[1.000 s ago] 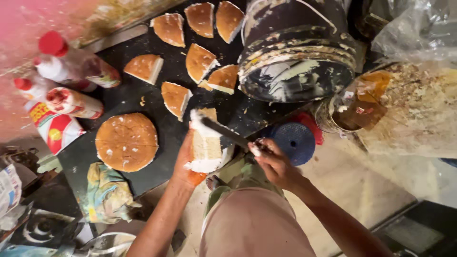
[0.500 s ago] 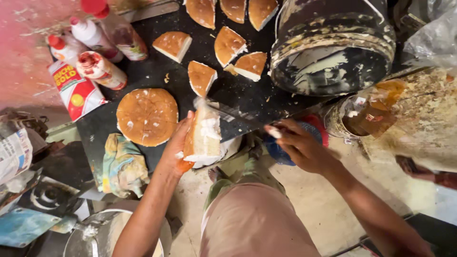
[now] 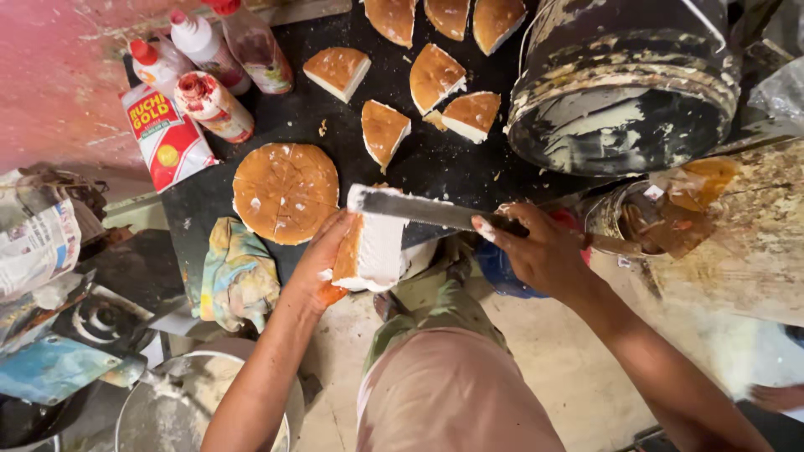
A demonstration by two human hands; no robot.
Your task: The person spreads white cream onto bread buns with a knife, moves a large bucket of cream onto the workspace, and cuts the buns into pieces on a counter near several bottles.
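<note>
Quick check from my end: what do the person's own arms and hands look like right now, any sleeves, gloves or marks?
Both forearms are bare, with no sleeves, gloves, watch or rings showing. The left hand has white cream smears on the fingers and an orange stain near the heel of the palm. The right hand has a dab of white cream on a fingertip.

big bucket [image 3: 620, 92] blocks right; bottles [image 3: 209, 75] crowd left

Bare arms, pinkish-beige shorts [image 3: 456, 393]
</note>
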